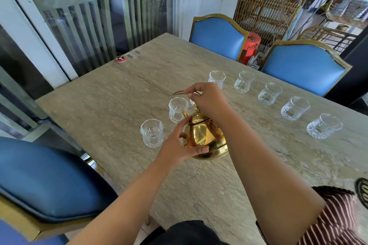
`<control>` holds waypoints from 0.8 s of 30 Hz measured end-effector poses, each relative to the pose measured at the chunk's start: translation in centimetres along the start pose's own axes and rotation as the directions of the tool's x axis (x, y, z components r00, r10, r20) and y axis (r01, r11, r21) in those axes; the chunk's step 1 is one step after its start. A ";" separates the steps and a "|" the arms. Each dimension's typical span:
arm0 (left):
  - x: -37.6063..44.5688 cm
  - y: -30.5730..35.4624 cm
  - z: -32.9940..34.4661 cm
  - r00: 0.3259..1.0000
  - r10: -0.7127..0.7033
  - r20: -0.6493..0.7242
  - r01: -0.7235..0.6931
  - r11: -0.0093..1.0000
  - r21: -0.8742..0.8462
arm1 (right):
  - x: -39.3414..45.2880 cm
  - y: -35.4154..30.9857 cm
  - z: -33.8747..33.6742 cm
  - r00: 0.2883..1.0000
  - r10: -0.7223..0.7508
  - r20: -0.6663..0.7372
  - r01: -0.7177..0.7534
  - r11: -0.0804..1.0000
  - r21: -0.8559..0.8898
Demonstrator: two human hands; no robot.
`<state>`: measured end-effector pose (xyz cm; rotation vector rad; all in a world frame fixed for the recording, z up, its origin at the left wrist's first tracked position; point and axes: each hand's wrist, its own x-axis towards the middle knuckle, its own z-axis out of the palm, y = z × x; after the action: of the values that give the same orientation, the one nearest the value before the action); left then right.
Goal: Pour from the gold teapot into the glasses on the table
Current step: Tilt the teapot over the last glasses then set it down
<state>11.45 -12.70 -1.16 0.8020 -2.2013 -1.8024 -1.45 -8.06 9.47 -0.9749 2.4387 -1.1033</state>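
The left hand (182,145) rests against the near side of the gold teapot (206,137), with the fingers curved and the thumb lying along the round belly; it steadies the pot, but I cannot tell how tightly it holds. The right hand (207,99) is above the pot, and its fingers pinch the thin wire handle (179,92), which sticks out toward the left of the frame. The teapot sits on the stone table (119,105) in the middle of the frame, just in front of both hands. Its spout (185,113) points up and to the left, toward the closest glass (177,112), which stands just beside the spout tip. I think this is the thing that matters most: the spout already aims at that glass, so the pot needs to be lifted by the handle and tipped that way. The right hand is the one on the handle, so it looks ready to do the lifting. There is one teapot. I count seven glasses I can see clearly: two left of the pot, the other glass (152,133) being lower and further left, and five in a row (269,93) running from the middle to the right edge. One more may hide behind the right hand. All the glasses look empty.
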 end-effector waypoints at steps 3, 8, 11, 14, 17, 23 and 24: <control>0.0 0.0 -0.1 1.000 -0.002 0.006 0.002 1.000 0.001 | 0.0 -0.1 0.0 1.000 0.001 0.004 -0.001 1.000 -0.005; 0.0 0.0 -0.2 1.000 -0.007 0.016 0.007 1.000 -0.023 | -0.2 -0.5 -0.2 1.000 0.013 0.003 -0.013 1.000 -0.010; 0.0 0.1 -0.1 1.000 -0.006 0.022 0.007 1.000 -0.028 | -0.1 -0.6 -0.4 1.000 0.019 0.011 -0.018 1.000 -0.024; 0.0 0.0 -0.1 1.000 -0.012 0.021 0.013 0.999 -0.037 | 0.0 -0.6 -0.4 1.000 0.023 0.017 -0.022 0.999 -0.030; 0.2 -0.2 -0.1 1.000 -0.021 0.021 0.022 0.999 -0.034 | 0.1 -0.4 -0.3 1.000 0.015 0.014 -0.014 1.000 -0.027; 0.3 -0.3 0.1 1.000 -0.014 0.017 0.014 1.000 -0.018 | 0.3 0.0 -0.3 1.000 0.006 0.005 -0.006 1.000 -0.002; 0.4 -0.4 0.1 1.000 -0.012 0.019 0.012 1.000 -0.014 | 0.3 0.1 -0.3 1.000 0.006 0.004 -0.006 1.000 0.008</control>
<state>11.19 -12.88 -1.59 0.7998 -2.1971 -1.8370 -1.83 -8.04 9.62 -0.9653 2.4306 -1.1074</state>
